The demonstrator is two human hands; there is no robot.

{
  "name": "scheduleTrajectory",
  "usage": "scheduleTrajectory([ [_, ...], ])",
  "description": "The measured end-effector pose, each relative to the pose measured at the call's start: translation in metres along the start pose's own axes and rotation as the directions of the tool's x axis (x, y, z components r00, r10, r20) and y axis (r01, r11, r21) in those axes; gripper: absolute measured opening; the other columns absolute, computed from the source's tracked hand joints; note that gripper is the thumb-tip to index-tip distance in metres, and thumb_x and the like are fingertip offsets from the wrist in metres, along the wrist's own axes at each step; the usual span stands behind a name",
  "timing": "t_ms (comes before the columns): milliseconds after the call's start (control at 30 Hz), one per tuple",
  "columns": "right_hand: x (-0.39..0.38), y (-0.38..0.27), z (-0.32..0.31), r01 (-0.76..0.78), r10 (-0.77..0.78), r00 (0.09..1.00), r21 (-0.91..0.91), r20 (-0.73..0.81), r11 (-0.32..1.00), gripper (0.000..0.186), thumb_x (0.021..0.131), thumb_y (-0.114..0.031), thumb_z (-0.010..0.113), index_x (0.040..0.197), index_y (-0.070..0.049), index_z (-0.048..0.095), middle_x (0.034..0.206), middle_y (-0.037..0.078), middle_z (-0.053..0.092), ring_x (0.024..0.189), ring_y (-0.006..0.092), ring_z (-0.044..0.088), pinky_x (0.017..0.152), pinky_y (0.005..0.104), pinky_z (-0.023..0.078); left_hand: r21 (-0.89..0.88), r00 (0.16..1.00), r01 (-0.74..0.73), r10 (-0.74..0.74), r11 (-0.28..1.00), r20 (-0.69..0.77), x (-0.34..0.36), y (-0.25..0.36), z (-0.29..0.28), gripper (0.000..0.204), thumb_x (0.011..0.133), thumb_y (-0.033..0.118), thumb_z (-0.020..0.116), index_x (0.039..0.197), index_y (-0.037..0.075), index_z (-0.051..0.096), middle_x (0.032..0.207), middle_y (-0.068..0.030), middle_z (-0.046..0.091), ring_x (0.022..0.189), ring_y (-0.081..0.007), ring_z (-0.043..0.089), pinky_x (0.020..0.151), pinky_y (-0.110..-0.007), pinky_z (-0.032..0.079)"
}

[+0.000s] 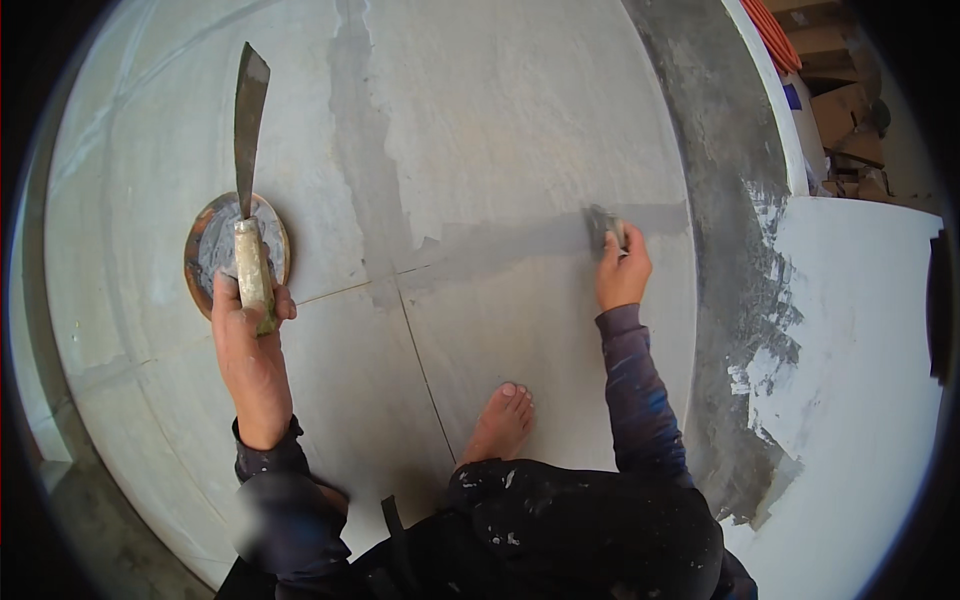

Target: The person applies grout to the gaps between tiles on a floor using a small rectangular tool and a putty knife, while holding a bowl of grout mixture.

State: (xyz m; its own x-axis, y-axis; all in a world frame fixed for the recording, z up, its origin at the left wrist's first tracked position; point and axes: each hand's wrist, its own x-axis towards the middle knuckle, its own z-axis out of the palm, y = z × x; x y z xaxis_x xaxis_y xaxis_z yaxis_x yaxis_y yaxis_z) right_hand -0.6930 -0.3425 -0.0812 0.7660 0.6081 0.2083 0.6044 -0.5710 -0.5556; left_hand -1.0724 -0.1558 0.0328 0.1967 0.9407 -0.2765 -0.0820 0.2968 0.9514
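Note:
My left hand (250,350) is closed on the worn, pale handle of a long-bladed knife (250,130), its blade pointing away from me and widening toward the tip. Behind that handle is a round bowl (203,245) of wet grey grout; whether my fingers also touch its rim, I cannot tell. Over to the right, my right hand (625,272) pinches a small dark grout spreader (603,222), partly covered by the fingers. The spreader meets the floor on a smeared grey grout band (520,240) running along a tile joint.
Large pale tiles (500,120) cover the floor, with thin joints (425,375) crossing near the middle. My bare foot (503,420) rests below that crossing. A dark grey cement strip (735,300) borders the tiles, beside a white surface (860,350). Cardboard boxes (840,115) and an orange hose (772,35) lie top right.

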Motion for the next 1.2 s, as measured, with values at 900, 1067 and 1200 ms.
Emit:
scheduleTrajectory([
  [900,0.018,0.006,0.013,-0.029,0.032,0.999,-0.104,0.031,0.994,0.027,0.096,-0.010,0.063,0.121,0.000,0.065,0.112,0.022,0.071,0.101,0.0434,0.066,0.088,0.0484,0.051,-0.040,1.000,0.003,-0.004,0.999,-0.016,0.017,-0.005,-0.027,0.052,0.102,0.026,0.040,0.148,0.001,0.046,0.117,-0.0050,0.052,0.090,-0.0152,0.045,0.084,-0.031,0.042],
  [1067,0.121,0.133,-0.007,-0.099,0.088,0.995,-0.531,-0.047,0.841,0.028,0.095,-0.012,0.063,0.122,-0.005,0.066,0.107,0.022,0.072,0.102,0.0429,0.067,0.090,0.0511,0.051,0.013,0.999,0.041,-0.041,0.999,-0.036,0.039,-0.039,-0.026,0.048,0.102,0.022,0.038,0.142,-0.002,0.048,0.111,-0.0065,0.053,0.088,-0.0164,0.046,0.084,-0.032,0.042],
  [1200,0.075,0.082,0.046,0.067,-0.027,0.995,-0.452,0.095,0.889,0.029,0.094,-0.013,0.064,0.122,-0.007,0.067,0.102,0.019,0.073,0.098,0.0379,0.067,0.088,0.0478,0.048,-0.015,0.994,0.066,-0.067,0.998,-0.081,0.052,-0.067,-0.023,0.042,0.103,0.022,0.038,0.134,-0.005,0.050,0.106,-0.0082,0.053,0.088,-0.0176,0.048,0.086,-0.033,0.043],
])
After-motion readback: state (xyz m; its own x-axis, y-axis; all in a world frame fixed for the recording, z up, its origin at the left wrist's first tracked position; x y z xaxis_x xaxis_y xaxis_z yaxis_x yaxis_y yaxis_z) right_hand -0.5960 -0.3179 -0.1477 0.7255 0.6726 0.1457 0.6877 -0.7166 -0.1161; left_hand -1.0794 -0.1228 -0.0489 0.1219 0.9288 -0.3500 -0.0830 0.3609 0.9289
